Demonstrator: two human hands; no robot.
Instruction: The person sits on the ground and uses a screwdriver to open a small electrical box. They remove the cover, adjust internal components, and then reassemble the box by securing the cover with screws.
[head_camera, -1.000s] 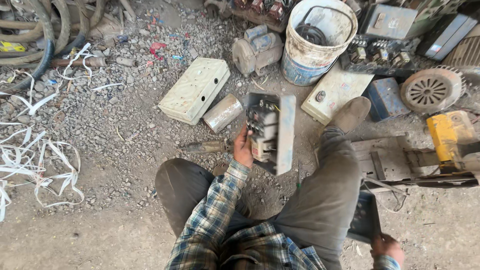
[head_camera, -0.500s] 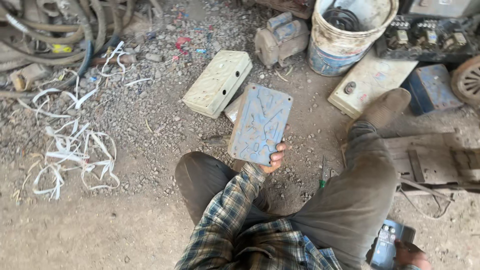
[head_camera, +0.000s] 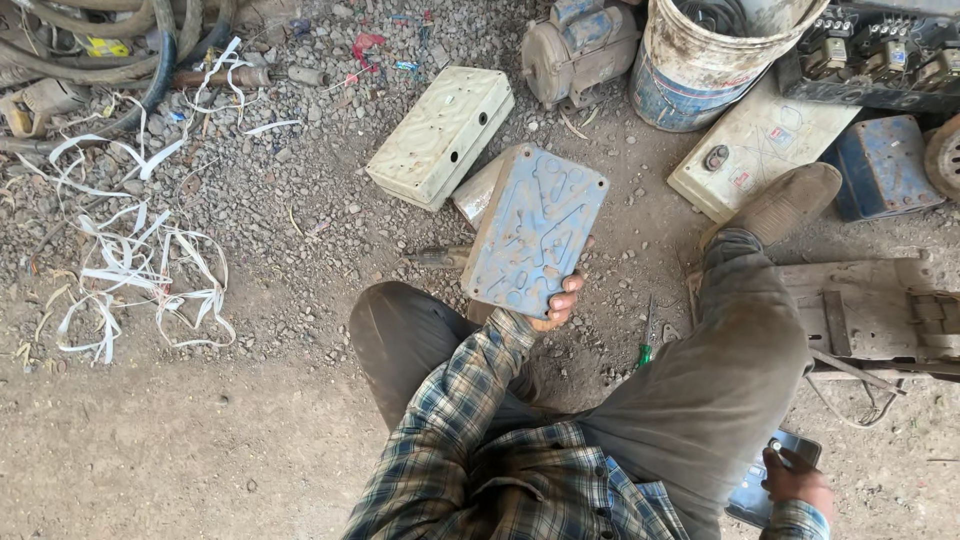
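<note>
My left hand (head_camera: 553, 305) grips the near edge of a flat blue-grey metal box (head_camera: 535, 229), held tilted above the gravel with its embossed back facing up. My right hand (head_camera: 793, 478) is down at the lower right, beside my thigh, closed on a dark phone-like device (head_camera: 765, 482). A cream metal cover (head_camera: 441, 135) lies on the ground just beyond the box, and a small grey cylinder (head_camera: 474, 192) peeks out from under it. A green-handled screwdriver (head_camera: 647, 337) lies between my legs. A second screwdriver (head_camera: 437, 258) rests left of the box.
A dirty bucket (head_camera: 700, 60) and an old electric motor (head_camera: 578, 40) stand at the top. A cream panel (head_camera: 762, 150), a blue casing (head_camera: 884, 167) and switchgear lie to the right. White strips (head_camera: 135, 270) and hoses (head_camera: 110, 45) lie on the gravel at left. A metal frame (head_camera: 880, 315) sits by my right leg.
The box has been turned over, from its open component side to its blue back, and lifted closer to me. My view shifted down and left; my right hand stays low.
</note>
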